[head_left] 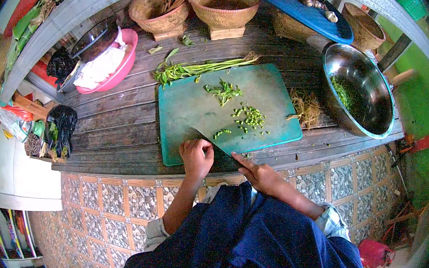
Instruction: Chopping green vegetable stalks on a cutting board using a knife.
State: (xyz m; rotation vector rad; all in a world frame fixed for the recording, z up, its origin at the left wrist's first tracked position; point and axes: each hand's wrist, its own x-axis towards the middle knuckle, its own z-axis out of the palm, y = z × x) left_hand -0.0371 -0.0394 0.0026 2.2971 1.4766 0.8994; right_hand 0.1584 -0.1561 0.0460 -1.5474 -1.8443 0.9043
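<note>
My left hand [196, 155] is curled closed at the near edge of the green cutting board [179, 120], beside a knife blade [216, 142]; whatever it grips is hidden. My right hand [257, 174] holds the knife, index finger stretched toward the blade. A small pile of chopped green stems [247, 117] lies mid-board, with a few pieces near the blade. Leafy green pieces [223, 91] sit above them. A bunch of long leafy stalks [206, 67] lies along the board's back edge, and pale stringy roots [305, 108] lie by its right side.
A steel bowl [365, 92] with chopped greens stands right on the wooden table [105, 133]. A pink tub [105, 80] holds white material at left. Woven baskets [223, 4] line the back under a blue tray [335, 31] with bulbs. A red gas cylinder [371, 255] stands low right.
</note>
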